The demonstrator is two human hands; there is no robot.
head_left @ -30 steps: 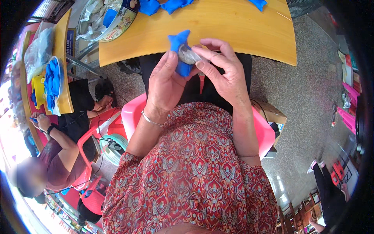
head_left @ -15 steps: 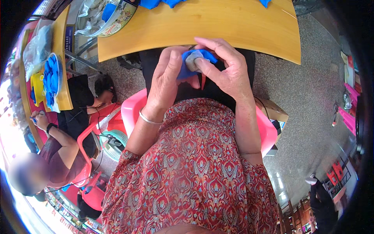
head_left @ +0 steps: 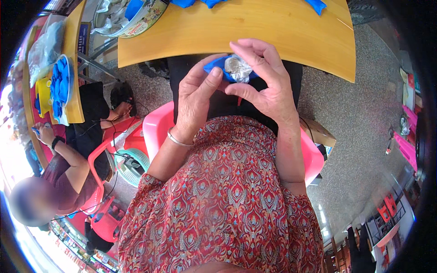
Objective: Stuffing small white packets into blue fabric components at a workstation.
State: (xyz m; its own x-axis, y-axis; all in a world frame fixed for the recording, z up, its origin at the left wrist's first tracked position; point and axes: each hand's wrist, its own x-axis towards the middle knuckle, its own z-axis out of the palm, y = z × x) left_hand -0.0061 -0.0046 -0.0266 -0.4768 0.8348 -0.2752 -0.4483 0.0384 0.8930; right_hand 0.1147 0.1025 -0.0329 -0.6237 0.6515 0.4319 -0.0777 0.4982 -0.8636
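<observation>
My left hand is closed around a small blue cloth pouch, thumb on its near side and fingers behind. A greyish-white wad in thin, clear plastic shows at the pouch's open side. Around the right end of the pouch curves my right hand, its thumb and fingers spread well apart. The wad sits in the gap between them. Both hands are raised over my lap, just short of the table's front edge. The underside of the pouch is hidden.
A yellow wooden table spans the front, carrying a round tin of plastic-wrapped stuff and several blue cloth pieces. At left, a seated person works near a tray of blue pieces. A pink chair surrounds me.
My right thumb has come off the grey wad, and the right hand has opened. The pouch has turned, so more of the wad and plastic shows. My left hand still grips it.
</observation>
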